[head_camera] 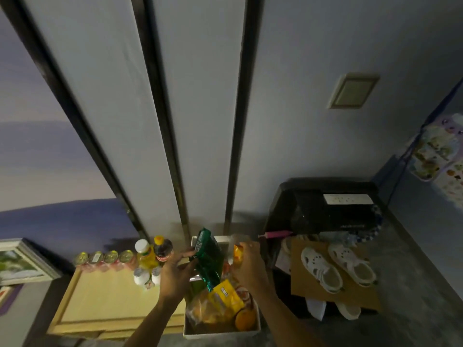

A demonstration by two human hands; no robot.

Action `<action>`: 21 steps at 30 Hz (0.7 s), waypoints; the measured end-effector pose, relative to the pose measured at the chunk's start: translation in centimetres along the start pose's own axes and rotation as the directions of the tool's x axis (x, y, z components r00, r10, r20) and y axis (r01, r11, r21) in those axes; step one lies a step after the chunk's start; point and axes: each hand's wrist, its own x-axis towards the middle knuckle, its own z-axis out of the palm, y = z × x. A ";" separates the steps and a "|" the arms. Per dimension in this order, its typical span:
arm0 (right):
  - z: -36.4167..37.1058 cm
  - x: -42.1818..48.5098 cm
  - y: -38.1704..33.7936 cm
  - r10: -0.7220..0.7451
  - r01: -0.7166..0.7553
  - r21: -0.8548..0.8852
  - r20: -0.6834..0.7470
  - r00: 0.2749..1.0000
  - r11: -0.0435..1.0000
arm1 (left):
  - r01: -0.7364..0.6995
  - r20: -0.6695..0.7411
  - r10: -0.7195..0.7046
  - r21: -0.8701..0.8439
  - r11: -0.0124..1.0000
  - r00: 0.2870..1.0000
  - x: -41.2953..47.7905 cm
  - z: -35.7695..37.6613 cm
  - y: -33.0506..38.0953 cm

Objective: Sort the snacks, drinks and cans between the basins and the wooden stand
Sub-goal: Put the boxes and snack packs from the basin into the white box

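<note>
Green foil is seen on the snack packet (209, 259), which is pinched by the left hand (175, 274) above the white basin (220, 333). A small orange packet (238, 254) is gripped by the right hand (250, 267). A row of cans (110, 257) and bottles (145, 255) are lined along the back of the wooden stand (100, 301).

Stand (100, 301): four cans (105, 257) in row along far edge, yellow bottle (145, 254), dark bottle (162, 249) beside; white bottles (146, 275) nearer. Floor (413, 296): basin (220, 332) just beside stand.
</note>
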 end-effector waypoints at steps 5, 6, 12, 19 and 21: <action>4.0 2.0 3.0 -0.016 0.016 -0.026 0.009 1.000 1.000 | 0.077 -0.084 -0.072 0.061 0.995 0.994 0.4 1.0 -3.1; 4.7 2.4 3.7 -0.007 0.007 -0.035 0.008 1.000 0.999 | 0.081 -0.090 -0.072 0.099 0.992 0.993 0.4 1.4 -3.4; 8.0 3.7 7.2 -0.114 0.118 -0.038 0.100 0.988 0.992 | 0.111 -0.114 -0.080 0.297 0.948 0.990 1.0 2.3 -4.5; 4.3 1.6 5.2 -0.144 0.141 0.030 0.132 0.981 0.990 | 0.024 -0.061 0.005 0.457 0.889 0.998 -0.7 1.7 -1.7; 2.7 0.7 4.4 -0.126 0.125 0.015 0.131 0.983 0.992 | 0.008 -0.059 0.024 0.481 0.877 0.998 -1.5 0.9 -0.7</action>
